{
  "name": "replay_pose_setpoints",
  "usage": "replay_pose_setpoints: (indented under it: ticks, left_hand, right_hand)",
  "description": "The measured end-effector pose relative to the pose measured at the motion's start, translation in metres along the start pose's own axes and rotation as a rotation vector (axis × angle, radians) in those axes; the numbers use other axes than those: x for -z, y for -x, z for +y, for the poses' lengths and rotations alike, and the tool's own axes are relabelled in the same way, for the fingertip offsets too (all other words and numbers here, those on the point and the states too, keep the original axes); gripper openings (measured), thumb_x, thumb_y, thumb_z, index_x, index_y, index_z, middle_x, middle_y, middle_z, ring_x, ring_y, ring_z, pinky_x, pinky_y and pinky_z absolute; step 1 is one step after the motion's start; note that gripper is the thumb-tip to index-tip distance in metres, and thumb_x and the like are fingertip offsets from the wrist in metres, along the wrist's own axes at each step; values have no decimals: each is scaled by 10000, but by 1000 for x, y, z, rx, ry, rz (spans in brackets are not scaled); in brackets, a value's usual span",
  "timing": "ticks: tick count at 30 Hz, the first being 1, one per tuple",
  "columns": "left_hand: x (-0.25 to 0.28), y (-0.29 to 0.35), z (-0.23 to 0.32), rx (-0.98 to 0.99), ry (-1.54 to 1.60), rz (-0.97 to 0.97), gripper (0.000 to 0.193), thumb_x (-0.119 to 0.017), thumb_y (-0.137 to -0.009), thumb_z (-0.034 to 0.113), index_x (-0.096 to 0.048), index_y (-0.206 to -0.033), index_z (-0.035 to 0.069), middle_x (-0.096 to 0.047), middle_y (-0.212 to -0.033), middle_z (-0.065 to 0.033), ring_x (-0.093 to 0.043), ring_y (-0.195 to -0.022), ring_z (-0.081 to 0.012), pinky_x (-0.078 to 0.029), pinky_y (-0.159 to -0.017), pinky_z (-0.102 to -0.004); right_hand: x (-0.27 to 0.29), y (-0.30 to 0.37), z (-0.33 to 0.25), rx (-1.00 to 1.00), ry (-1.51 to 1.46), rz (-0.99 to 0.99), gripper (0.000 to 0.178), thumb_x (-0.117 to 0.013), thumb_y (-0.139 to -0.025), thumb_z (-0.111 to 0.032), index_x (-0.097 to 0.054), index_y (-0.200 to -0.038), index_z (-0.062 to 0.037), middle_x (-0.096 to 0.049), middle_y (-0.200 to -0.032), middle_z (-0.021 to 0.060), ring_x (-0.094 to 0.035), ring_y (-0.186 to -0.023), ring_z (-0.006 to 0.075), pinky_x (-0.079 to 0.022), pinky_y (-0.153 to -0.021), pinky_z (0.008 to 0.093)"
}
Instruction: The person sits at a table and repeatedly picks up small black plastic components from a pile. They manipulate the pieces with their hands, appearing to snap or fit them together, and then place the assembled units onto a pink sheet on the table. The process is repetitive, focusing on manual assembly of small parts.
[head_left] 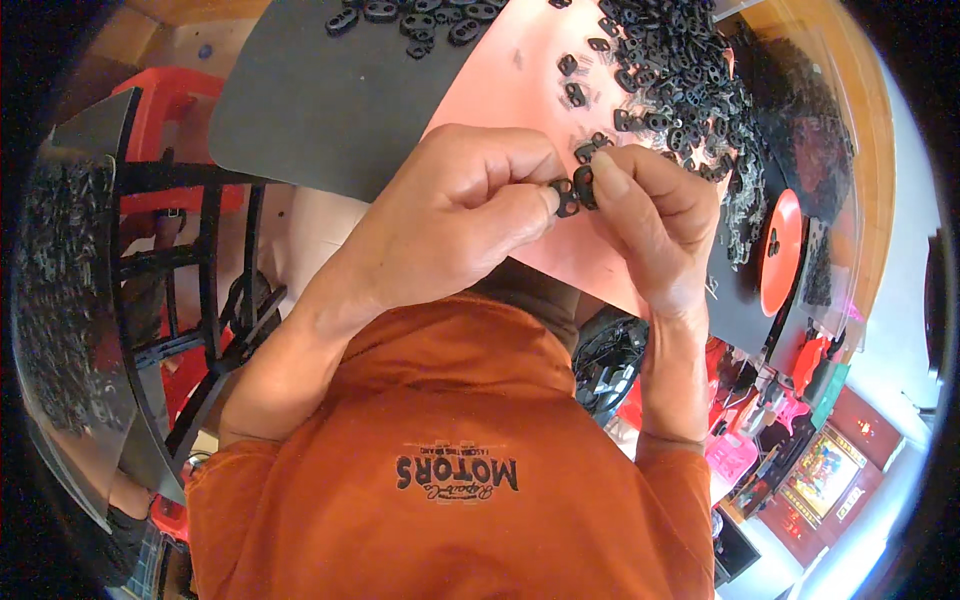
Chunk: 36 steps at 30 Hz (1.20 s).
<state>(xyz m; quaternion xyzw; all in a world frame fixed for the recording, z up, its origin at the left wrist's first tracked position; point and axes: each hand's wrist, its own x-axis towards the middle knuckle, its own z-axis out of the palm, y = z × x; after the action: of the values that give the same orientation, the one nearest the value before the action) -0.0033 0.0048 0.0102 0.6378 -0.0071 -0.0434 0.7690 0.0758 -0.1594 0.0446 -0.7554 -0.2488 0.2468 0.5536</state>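
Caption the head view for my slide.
Left hand and right hand pinch small black pieces close together over a pink sheet, near a heap of black parts.

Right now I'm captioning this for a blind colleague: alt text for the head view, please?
Left hand and right hand pinch small black pieces close together over a pink sheet, with many similar pieces heaped nearby.

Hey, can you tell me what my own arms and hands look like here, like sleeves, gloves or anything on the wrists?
Your left hand and right hand are ungloved, with no watch or bracelet visible on either wrist. Both forearms are bare. The left sleeve and right sleeve are short, rust-orange and plain where they show.
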Motion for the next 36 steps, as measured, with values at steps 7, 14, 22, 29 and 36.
replay_pose_setpoints:
  ticks: [7,14,22,29,36]
  left_hand:
    - [0,0,4,21,34,-15,218,-527,-876,208,-539,-728,48,-415,-595,71,-352,-538,-14,-261,-473,-205]
    - [1,-1,-1,3,46,-10,238,-537,-886,231,-540,-731,50,-412,-590,75,-343,-532,-13,-259,-470,-204]
    - [1,-2,-2,22,59,-12,222,-540,-877,220,-568,-753,38,-452,-604,62,-384,-546,-20,-297,-481,-206]
    - [-1,-1,-5,26,11,71,190,-535,-865,191,-575,-764,36,-498,-638,46,-428,-565,-26,-337,-499,-201]
    - [-9,0,-7,6,129,151,180,-521,-857,117,-568,-719,11,-468,-595,52,-398,-526,-11,-310,-455,-205]
  right_hand:
    - [-4,1,5,76,101,5,241,-534,-918,-140,-553,-719,-6,-429,-565,5,-358,-534,61,-300,-453,260]
    - [-3,-3,11,96,44,-30,254,-515,-935,-164,-547,-740,-5,-425,-576,4,-362,-543,68,-311,-462,257]
    - [1,-6,5,-24,-101,-108,267,-501,-945,-169,-547,-743,0,-436,-585,5,-368,-552,75,-321,-478,264]
    - [-1,-10,5,229,293,-60,222,-519,-927,-147,-558,-771,5,-452,-587,65,-405,-508,148,-345,-477,304]
    - [-2,-9,5,355,339,-21,117,-581,-868,-101,-576,-807,-1,-483,-620,89,-475,-534,225,-398,-499,323]
